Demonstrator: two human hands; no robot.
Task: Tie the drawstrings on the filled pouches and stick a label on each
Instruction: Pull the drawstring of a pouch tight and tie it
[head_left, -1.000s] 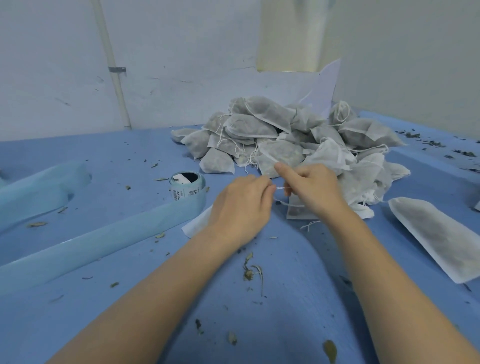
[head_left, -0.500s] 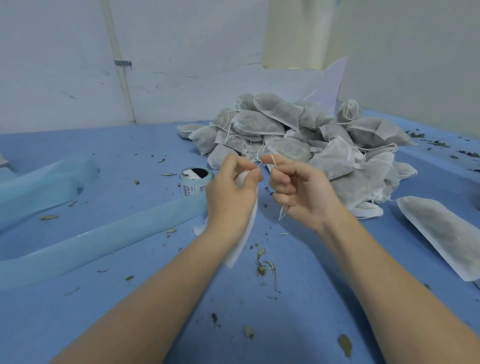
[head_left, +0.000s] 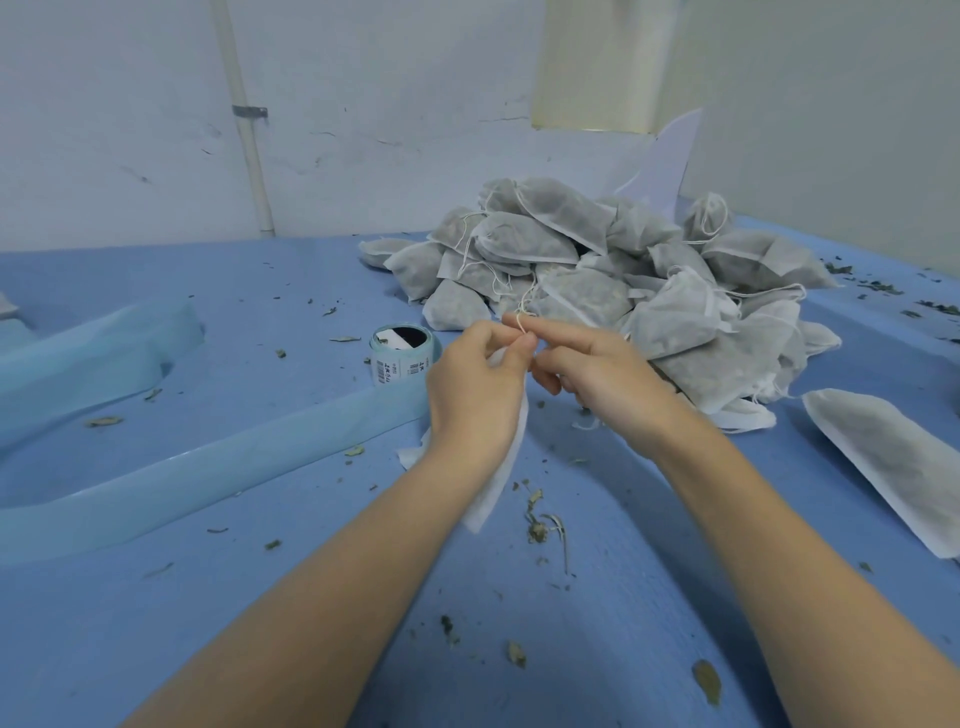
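Blue cloth covers the bench (head_left: 156, 597), strewn with dried leaf bits. Near its middle a pouch (head_left: 498, 467) has been lifted off the cloth within the last second and now hangs from the left hand (head_left: 475, 395), which pinches its neck. The right hand (head_left: 587, 364) has gone from pulling the drawstring (head_left: 525, 304) to looping it over its fingers, so the knot looks begun, not finished. Behind lies the pile (head_left: 623, 280); the label roll (head_left: 400, 358) stands left, untouched.
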